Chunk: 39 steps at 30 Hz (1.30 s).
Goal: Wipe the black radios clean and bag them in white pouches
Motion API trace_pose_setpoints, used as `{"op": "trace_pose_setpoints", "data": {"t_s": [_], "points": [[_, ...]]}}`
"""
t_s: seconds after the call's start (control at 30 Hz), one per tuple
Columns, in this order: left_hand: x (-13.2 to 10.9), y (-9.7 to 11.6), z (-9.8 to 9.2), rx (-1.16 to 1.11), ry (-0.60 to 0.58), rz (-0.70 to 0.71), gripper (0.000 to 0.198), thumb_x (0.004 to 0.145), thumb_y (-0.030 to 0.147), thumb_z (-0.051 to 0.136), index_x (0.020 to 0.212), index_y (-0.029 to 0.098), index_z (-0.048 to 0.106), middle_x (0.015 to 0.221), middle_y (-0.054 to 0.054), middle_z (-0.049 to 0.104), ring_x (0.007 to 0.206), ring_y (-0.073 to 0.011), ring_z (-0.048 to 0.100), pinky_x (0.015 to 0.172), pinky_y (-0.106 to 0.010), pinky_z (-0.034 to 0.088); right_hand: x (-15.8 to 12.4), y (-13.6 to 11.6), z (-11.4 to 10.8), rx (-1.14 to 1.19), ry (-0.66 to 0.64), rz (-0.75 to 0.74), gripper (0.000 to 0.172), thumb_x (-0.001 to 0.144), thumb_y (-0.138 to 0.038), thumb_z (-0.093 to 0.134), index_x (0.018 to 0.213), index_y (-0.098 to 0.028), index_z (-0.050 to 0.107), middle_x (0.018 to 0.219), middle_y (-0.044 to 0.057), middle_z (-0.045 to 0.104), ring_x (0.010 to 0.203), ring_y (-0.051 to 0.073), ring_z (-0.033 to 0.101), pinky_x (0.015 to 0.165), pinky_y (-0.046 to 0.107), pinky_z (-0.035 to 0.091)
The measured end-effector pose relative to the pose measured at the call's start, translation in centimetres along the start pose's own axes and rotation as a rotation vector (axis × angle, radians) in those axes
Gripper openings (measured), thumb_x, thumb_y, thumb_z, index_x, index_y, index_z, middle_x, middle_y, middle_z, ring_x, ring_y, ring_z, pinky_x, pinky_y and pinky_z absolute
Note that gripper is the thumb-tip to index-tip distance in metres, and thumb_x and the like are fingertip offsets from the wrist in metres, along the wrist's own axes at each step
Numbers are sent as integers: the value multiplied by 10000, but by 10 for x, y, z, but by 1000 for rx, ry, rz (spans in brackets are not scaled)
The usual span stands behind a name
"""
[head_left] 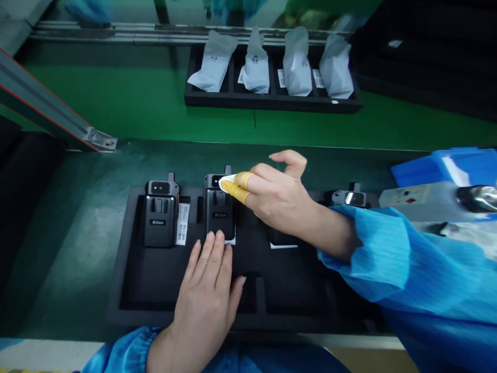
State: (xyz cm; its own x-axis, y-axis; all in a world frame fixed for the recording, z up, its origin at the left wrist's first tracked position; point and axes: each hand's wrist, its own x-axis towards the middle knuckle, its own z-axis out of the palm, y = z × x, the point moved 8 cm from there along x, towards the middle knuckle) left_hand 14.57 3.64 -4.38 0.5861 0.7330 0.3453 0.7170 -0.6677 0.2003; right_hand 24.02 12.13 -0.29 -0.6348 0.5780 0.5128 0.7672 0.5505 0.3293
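Note:
A black foam tray (166,314) holds several black radios. My left hand (207,290) has its fingers stretched out, their tips on the lower end of the second radio (219,206). Yellow covers sit on two fingers of my right hand (277,191), which press a small white cloth (226,182) to the top of that same radio, near its lens. Left of it lies another radio (159,215), with a white label (182,224) beside it. A third radio is mostly hidden under my right hand, and a fourth (348,198) shows only its top past my right wrist.
Behind, a smaller black tray (272,102) holds several white-bagged items (297,62). On the right lie a clear bottle (423,201) with a dark cap and a blue container (419,168). A metal rail (50,103) slants down at the left. Dark foam (427,57) fills the back right.

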Motion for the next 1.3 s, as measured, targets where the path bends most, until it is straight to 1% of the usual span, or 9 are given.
{"op": "trace_pose_setpoints", "data": {"t_s": [0.13, 0.33, 0.47, 0.57, 0.73, 0.9, 1.03, 1.17, 1.3], "points": [[0, 0, -1, -2, 7, -3, 344, 913, 212, 454, 1176, 23, 568, 1273, -199, 596, 1213, -313, 544, 970, -474, 492, -10, 5, 2, -37, -35, 36, 364, 937, -98, 361, 765, -211, 662, 724, -44, 613, 713, 104, 462, 882, 383, 189], [0, 0, -1, -1, 10, 9, 341, 911, 212, 452, 1164, 21, 576, 1270, -203, 596, 1214, -319, 542, 965, -476, 496, -6, 23, 10, -18, -108, 286, 335, 945, -145, 360, 867, -225, 675, 812, -5, 639, 767, 132, 471, 874, 414, 192], [-1, 0, -1, 9, 17, 3, 340, 908, 208, 457, 1165, 18, 573, 1256, -206, 605, 1197, -320, 556, 956, -475, 502, 16, 1, 17, 38, -109, 183, 325, 940, -136, 379, 831, -220, 673, 765, -10, 610, 787, 140, 453, 906, 410, 178], [-1, 0, 0, -2, 13, 4, 345, 909, 210, 460, 1172, 15, 568, 1261, -207, 602, 1204, -318, 551, 961, -475, 497, 23, -9, 22, 56, -130, 145, 327, 921, -108, 394, 786, -212, 674, 706, -6, 570, 777, 144, 435, 912, 415, 179], [-1, -1, 0, -18, 2, -6, 358, 908, 208, 459, 1185, 6, 561, 1276, -211, 590, 1220, -318, 536, 975, -478, 485, 9, -4, 10, -32, -74, 153, 323, 892, -66, 406, 769, -198, 674, 723, -9, 588, 740, 135, 432, 910, 401, 182], [-1, 0, 0, -26, 9, -6, 359, 910, 214, 450, 1175, 3, 567, 1278, -215, 587, 1220, -322, 535, 972, -478, 487, -10, 10, 3, -120, -95, 222, 359, 880, -65, 409, 596, -176, 599, 706, -4, 583, 700, 121, 432, 879, 397, 204], [-1, 1, -1, -16, 24, 12, 357, 906, 219, 456, 1159, -3, 574, 1260, -227, 595, 1195, -339, 553, 948, -486, 505, -10, 15, 4, -73, -103, 326, 367, 894, -64, 365, 662, -174, 626, 711, 2, 559, 720, 122, 439, 859, 408, 212], [-1, 0, -1, -9, 28, 12, 354, 904, 223, 458, 1153, 2, 578, 1253, -224, 601, 1187, -341, 560, 940, -486, 515, 11, -4, 7, -30, -34, 230, 330, 920, -87, 378, 803, -195, 667, 786, -10, 578, 778, 130, 442, 896, 399, 170], [-1, 0, -2, 4, 37, 13, 355, 905, 227, 457, 1148, 1, 583, 1247, -225, 605, 1179, -344, 566, 928, -479, 527, 24, -16, 18, 0, -60, 152, 339, 926, -88, 371, 800, -193, 667, 811, -6, 579, 800, 137, 435, 931, 398, 141]]}}
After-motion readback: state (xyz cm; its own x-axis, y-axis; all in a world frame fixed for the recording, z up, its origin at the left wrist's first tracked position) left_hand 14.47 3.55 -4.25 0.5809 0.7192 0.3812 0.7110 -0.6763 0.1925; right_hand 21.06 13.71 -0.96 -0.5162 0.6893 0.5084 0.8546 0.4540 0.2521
